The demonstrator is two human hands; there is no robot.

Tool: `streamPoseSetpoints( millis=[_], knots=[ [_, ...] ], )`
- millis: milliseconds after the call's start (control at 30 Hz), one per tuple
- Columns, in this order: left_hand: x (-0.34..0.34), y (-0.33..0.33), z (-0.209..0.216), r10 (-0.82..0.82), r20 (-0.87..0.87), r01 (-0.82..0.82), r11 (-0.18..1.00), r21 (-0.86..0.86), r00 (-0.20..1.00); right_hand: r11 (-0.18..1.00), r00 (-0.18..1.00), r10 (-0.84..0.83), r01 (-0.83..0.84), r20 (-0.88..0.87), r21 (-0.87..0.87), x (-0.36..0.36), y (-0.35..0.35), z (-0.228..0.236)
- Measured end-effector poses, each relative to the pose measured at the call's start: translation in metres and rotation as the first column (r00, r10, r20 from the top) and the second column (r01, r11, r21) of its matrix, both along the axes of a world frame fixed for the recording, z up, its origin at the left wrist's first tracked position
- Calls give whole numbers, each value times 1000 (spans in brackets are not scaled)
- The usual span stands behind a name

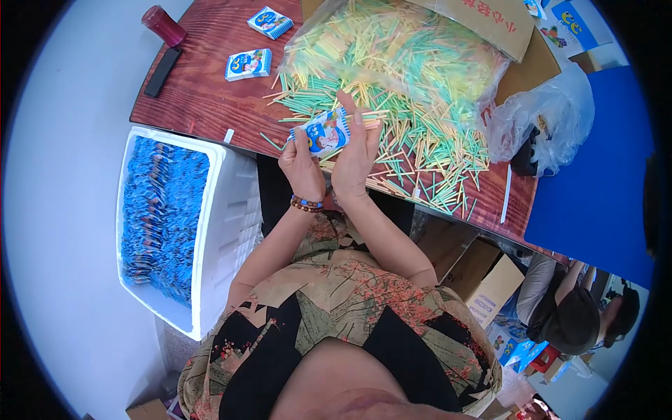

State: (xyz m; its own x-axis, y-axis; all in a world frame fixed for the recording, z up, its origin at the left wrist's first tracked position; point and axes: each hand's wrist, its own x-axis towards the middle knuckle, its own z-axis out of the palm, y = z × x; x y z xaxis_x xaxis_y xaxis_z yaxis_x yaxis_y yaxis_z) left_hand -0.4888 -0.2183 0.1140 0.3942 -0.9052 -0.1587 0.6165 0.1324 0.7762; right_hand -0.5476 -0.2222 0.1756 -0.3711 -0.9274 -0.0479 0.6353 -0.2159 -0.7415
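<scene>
Dark red wood topped the counter (pixel 210 84); near its front edge, left fingers (pixel 301 143) gripped a blue-white packet (pixel 328 133), its long axis slanting up rightward toward right fingers (pixel 359 131) closed on sticks (pixel 372 122).

Blossom-Print Top (pixel 392 294) and Two Bead Bracelets (pixel 306 204)

You wear a loose tan-and-olive top printed with thin dark stems, coral-red blossoms and angular black patches. Large black areas flank your open, rounded neckline. Your sleeves (pixel 448 304) leave the forearms (pixel 392 234) bare. Of your bracelets, both on the left arm, one mixes blue and brown beads; the other looks brown.
</scene>
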Motion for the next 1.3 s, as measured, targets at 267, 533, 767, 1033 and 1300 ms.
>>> streamPoseSetpoints(
  millis=[267, 533, 767, 1033, 1300],
  knots=[
    [-2, -10, -3, -46, -177, 42, 999, -27, 983, 990, 995, 35, -47, -94, -131, -8, -8, -25],
    [3, -21, -3, -152, -216, 150, 988, -27, 964, 992, 910, 99, -120, -403, -29, -55, -19, -8],
    [14, -19, -10, -109, -253, 108, 994, -18, 961, 860, -257, 217, -406, -942, 309, -135, 12, -44],
    [14, -14, -7, -111, -245, 113, 994, -3, 963, 797, -506, -16, -527, -863, 294, -116, -4, -51],
    [16, -12, -12, -114, -241, 119, 993, 6, 964, 838, -277, 217, -440, -936, 324, -133, -15, -52]
  ],
)
